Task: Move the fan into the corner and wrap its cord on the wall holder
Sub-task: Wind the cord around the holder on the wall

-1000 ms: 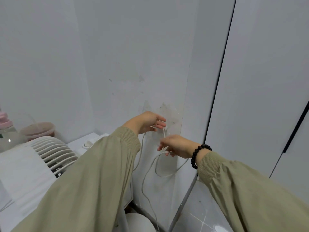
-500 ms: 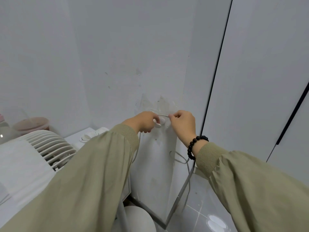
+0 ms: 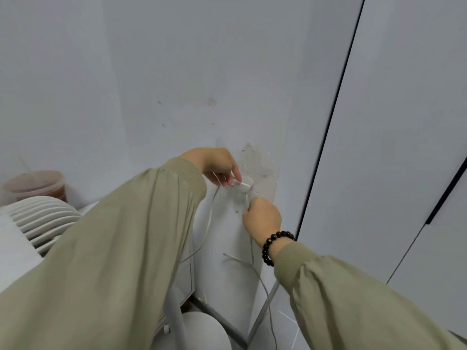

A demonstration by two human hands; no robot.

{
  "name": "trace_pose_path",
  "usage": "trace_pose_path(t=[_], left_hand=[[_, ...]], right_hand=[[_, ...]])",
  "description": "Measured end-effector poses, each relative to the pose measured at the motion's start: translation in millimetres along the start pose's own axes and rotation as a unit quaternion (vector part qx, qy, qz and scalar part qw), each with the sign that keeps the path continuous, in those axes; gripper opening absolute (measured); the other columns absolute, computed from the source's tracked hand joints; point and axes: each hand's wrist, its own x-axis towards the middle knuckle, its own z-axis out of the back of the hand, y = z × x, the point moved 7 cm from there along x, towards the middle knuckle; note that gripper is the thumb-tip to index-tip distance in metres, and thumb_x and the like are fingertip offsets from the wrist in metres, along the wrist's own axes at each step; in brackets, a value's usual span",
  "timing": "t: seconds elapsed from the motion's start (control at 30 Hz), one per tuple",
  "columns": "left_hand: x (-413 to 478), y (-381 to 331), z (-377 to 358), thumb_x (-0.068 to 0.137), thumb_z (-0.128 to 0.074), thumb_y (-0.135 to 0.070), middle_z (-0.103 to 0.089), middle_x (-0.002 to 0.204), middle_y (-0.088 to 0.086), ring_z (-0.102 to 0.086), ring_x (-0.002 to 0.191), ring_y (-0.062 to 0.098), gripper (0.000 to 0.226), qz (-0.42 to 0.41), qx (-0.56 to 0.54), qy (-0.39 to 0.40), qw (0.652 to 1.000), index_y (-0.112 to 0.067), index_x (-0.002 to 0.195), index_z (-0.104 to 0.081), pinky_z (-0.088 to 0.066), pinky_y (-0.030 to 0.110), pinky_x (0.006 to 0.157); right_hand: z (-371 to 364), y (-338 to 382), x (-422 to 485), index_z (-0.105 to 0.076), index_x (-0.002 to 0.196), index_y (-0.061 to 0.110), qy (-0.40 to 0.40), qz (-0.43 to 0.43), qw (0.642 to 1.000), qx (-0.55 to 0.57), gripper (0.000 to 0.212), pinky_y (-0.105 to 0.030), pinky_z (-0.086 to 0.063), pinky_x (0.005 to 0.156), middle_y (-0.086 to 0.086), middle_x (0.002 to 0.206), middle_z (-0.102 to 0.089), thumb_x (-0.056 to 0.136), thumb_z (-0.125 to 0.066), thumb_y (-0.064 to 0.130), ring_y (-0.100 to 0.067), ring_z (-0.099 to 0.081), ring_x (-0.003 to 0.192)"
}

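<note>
A small white wall holder (image 3: 243,185) sticks out of the grey wall near the corner. My left hand (image 3: 219,167) pinches the thin white cord (image 3: 210,215) just left of the holder. Right below the holder, my right hand (image 3: 262,219) grips the cord in a fist, and the loose end trails down the wall to the floor. The white fan (image 3: 38,215), with its ribbed grille, sits at the far left, partly hidden by my left sleeve.
A clear lidded cup with brown contents (image 3: 35,184) stands behind the fan. A round white object (image 3: 204,332) and a grey metal frame (image 3: 219,322) lie below on the tiled floor. A tall white cabinet door (image 3: 394,147) fills the right side.
My right hand has dropped from level with the holder to just below it, pulling the cord down. My left hand stays at the holder.
</note>
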Motion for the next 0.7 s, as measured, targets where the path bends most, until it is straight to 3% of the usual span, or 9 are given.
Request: trace_pose_path(t=[0.07, 0.13, 0.2, 0.23, 0.3, 0.37, 0.43, 0.6, 0.7], left_hand=[[4.8, 12.3, 16.1, 0.091, -0.042, -0.003, -0.058, 0.071, 0.007, -0.054, 0.059, 0.017, 0.025, 0.04, -0.026, -0.052, 0.997, -0.007, 0.081, -0.065, -0.045, 0.024, 0.059], [9.0, 33.7, 23.7, 0.095, -0.037, -0.009, -0.059, 0.076, 0.009, -0.056, 0.063, 0.02, 0.031, 0.1, -0.002, -0.066, 0.993, -0.006, 0.076, -0.062, -0.049, 0.028, 0.066], [9.2, 56.2, 21.4, 0.097, -0.03, -0.014, -0.063, 0.09, 0.01, -0.062, 0.081, 0.025, 0.037, 0.164, 0.035, -0.039, 0.985, -0.006, 0.088, -0.065, -0.051, 0.035, 0.087], [9.9, 65.6, 18.9, 0.098, -0.027, -0.016, -0.064, 0.099, 0.011, -0.063, 0.093, 0.026, 0.039, 0.187, 0.053, -0.022, 0.981, -0.007, 0.094, -0.066, -0.049, 0.037, 0.095], [13.1, 78.7, 15.9, 0.097, -0.025, -0.017, -0.065, 0.114, 0.012, -0.063, 0.108, 0.027, 0.042, 0.217, 0.075, -0.004, 0.973, -0.01, 0.097, -0.066, -0.046, 0.04, 0.099], [16.5, 86.8, 16.7, 0.097, -0.025, -0.017, -0.064, 0.12, 0.013, -0.062, 0.111, 0.028, 0.041, 0.235, 0.069, -0.01, 0.969, -0.01, 0.098, -0.066, -0.046, 0.041, 0.099], [21.6, 93.0, 16.6, 0.098, -0.026, -0.018, -0.064, 0.121, 0.015, -0.061, 0.112, 0.029, 0.041, 0.247, 0.038, -0.016, 0.968, -0.007, 0.1, -0.065, -0.046, 0.042, 0.099], [29.6, 105.4, -8.4, 0.1, -0.023, -0.031, -0.069, 0.109, 0.019, -0.066, 0.099, 0.032, 0.047, 0.283, -0.129, 0.008, 0.95, -0.003, 0.093, -0.059, -0.048, 0.036, 0.087], [31.7, 104.6, -25.6, 0.1, -0.019, -0.035, -0.07, 0.096, 0.021, -0.067, 0.081, 0.031, 0.053, 0.287, -0.208, 0.017, 0.935, 0.0, 0.097, -0.059, -0.048, 0.033, 0.068]], right_hand=[[-12.0, 0.6, 6.4, -0.047, 0.071, 0.011, -0.007, -0.007, 1.0, 0.025, 0.014, -0.025, -0.022, 0.045, -0.004, 0.069, -0.046, 0.084, -0.046, 0.007, -0.022, -0.043, 0.062], [-29.0, -2.7, 14.9, -0.039, 0.059, 0.013, -0.004, -0.029, 0.995, 0.092, 0.025, -0.024, -0.02, 0.041, -0.002, 0.06, -0.04, 0.081, -0.046, 0.003, -0.017, -0.038, 0.05], [-45.1, -9.9, 19.6, -0.051, 0.06, 0.006, 0.011, -0.103, 0.967, 0.232, 0.021, -0.025, -0.036, 0.041, -0.009, 0.059, -0.054, 0.08, -0.046, 0.002, -0.016, -0.047, 0.048], [-52.9, -12.6, 20.1, -0.058, 0.065, -0.002, 0.019, -0.157, 0.93, 0.332, 0.019, -0.029, -0.048, 0.05, -0.015, 0.064, -0.061, 0.081, -0.048, 0.001, -0.019, -0.055, 0.054], [-67.0, -8.4, 18.3, -0.062, 0.07, -0.007, 0.046, -0.258, 0.808, 0.527, 0.02, -0.036, -0.055, 0.069, -0.019, 0.073, -0.064, 0.085, -0.049, -0.002, -0.025, -0.064, 0.068], [-76.2, 6.6, 18.0, -0.062, 0.101, -0.008, 0.099, -0.299, 0.691, 0.65, 0.023, -0.039, -0.05, 0.091, -0.018, 0.098, -0.064, 0.091, -0.042, -0.003, -0.033, -0.064, 0.101], [-72.9, 17.7, 13.8, -0.049, 0.126, -0.008, 0.147, -0.312, 0.614, 0.71, 0.036, -0.039, -0.037, 0.108, -0.02, 0.13, -0.055, 0.095, -0.034, 0.003, -0.031, -0.051, 0.125], [-60.6, 19.7, 17.7, -0.046, 0.127, -0.007, 0.2, -0.311, 0.524, 0.768, 0.039, -0.042, -0.022, 0.114, -0.02, 0.139, -0.046, 0.097, -0.029, 0.013, -0.028, -0.042, 0.133], [-54.9, 21.2, 20.0, -0.049, 0.123, -0.007, 0.221, -0.297, 0.496, 0.785, 0.039, -0.044, -0.02, 0.116, -0.021, 0.139, -0.046, 0.097, -0.029, 0.015, -0.029, -0.039, 0.134]])
